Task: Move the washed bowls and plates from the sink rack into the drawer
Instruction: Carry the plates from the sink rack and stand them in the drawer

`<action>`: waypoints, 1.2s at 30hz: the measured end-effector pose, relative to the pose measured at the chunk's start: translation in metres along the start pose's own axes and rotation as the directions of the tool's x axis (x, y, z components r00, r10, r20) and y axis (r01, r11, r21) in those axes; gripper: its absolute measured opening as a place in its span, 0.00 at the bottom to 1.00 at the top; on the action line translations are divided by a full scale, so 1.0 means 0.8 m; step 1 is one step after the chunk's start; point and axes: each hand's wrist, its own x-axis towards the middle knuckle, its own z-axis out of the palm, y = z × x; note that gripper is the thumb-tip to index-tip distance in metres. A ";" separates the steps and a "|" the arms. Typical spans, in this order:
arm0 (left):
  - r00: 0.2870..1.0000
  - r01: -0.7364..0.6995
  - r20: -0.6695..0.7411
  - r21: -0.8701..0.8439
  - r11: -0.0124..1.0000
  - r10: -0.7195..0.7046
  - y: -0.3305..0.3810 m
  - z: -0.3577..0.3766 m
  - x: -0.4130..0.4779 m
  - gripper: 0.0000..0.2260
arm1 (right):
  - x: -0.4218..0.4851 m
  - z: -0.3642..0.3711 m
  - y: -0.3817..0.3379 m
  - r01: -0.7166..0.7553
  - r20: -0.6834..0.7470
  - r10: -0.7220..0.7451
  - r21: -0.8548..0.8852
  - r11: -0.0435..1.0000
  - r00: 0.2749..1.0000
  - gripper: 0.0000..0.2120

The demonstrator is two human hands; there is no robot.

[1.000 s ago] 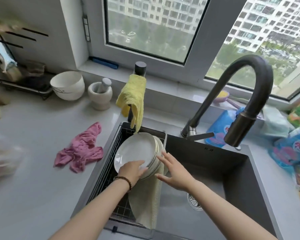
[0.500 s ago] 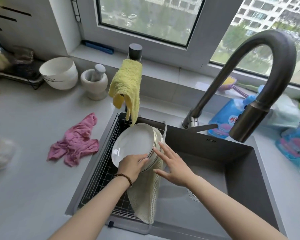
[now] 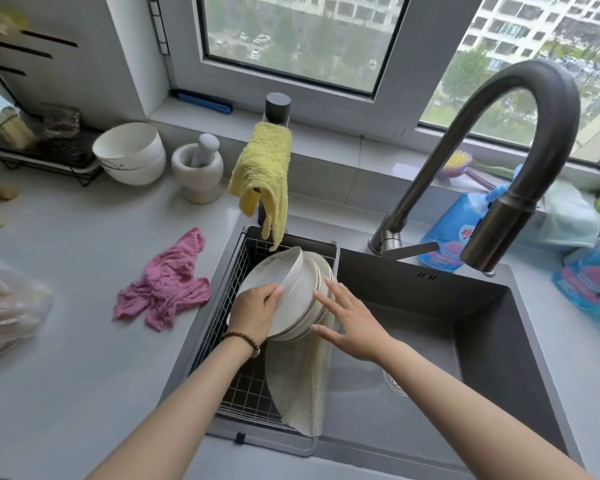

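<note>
Several white plates (image 3: pixel 321 271) stand on edge at the far end of the sink rack (image 3: pixel 232 341), likely so water runs off. The left hand (image 3: pixel 255 311) grips the front plate (image 3: pixel 291 278) by its rim and tips it away, likely to lift it out alone. The right hand (image 3: pixel 352 322) holds nothing. Its straight fingers touch the others, likely so they do not fall.

The location was a domestic kitchen. Identifying features: a dark sink (image 3: pixel 413 289) with a gooseneck faucet (image 3: pixel 555 98), set into a grey countertop (image 3: pixel 66 341); a wire rack (image 3: pixel 250 393) in the sink holding white plates (image 3: pixel 298 292); stacked bowls (image 3: pixel 129 157), a mortar and pestle (image 3: pixel 201 178) and a pink cloth (image 3: pixel 167 282) on the counter; a blue detergent pouch (image 3: pixel 444 233); a window (image 3: pixel 291 36) facing apartment blocks.
</note>
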 end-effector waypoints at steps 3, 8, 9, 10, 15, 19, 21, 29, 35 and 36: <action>1.000 0.012 -0.007 -0.031 0.999 -0.012 0.003 -0.016 -0.001 0.16 | 0.000 -0.001 -0.010 -0.033 -0.004 0.033 0.003 0.999 0.999 0.35; 1.000 0.018 -0.013 -0.139 0.990 -0.020 0.009 -0.040 -0.022 0.14 | -0.012 -0.005 -0.044 -0.025 -0.085 0.051 0.281 0.959 0.995 0.35; 1.000 0.017 -0.021 -0.173 0.985 -0.021 0.012 -0.045 -0.029 0.14 | -0.017 -0.005 -0.054 -0.011 -0.098 0.051 0.367 0.930 0.994 0.35; 0.999 0.012 -0.037 -0.202 0.979 -0.020 0.015 -0.051 -0.038 0.14 | -0.022 -0.006 -0.064 0.002 -0.104 0.049 0.442 0.897 0.993 0.36; 0.988 0.009 -0.143 -0.318 0.948 -0.058 0.039 -0.090 -0.100 0.14 | -0.051 -0.006 -0.114 -0.054 0.020 0.060 0.756 0.653 0.998 0.50; 0.961 0.016 -0.234 -0.481 0.877 -0.146 0.055 -0.115 -0.174 0.13 | -0.081 0.001 -0.150 -0.036 0.076 -0.053 0.847 0.530 0.996 0.59; 0.936 0.033 -0.280 -0.528 0.849 -0.211 0.062 -0.122 -0.222 0.12 | -0.101 0.008 -0.168 0.003 0.074 -0.134 0.866 0.499 0.988 0.59; 0.759 0.073 -0.456 -0.650 0.757 -0.465 0.064 -0.137 -0.450 0.11 | -0.203 0.109 -0.250 -0.098 0.254 -0.515 0.946 0.310 0.819 0.57; 0.576 0.045 -0.549 -0.719 0.694 -0.606 0.036 -0.152 -0.654 0.13 | -0.325 0.211 -0.345 -0.201 0.433 -0.674 0.896 0.397 0.599 0.46; 0.541 0.043 -0.563 -0.723 0.689 -0.625 0.033 -0.151 -0.689 0.14 | -0.348 0.228 -0.361 -0.204 0.453 -0.685 0.886 0.416 0.571 0.42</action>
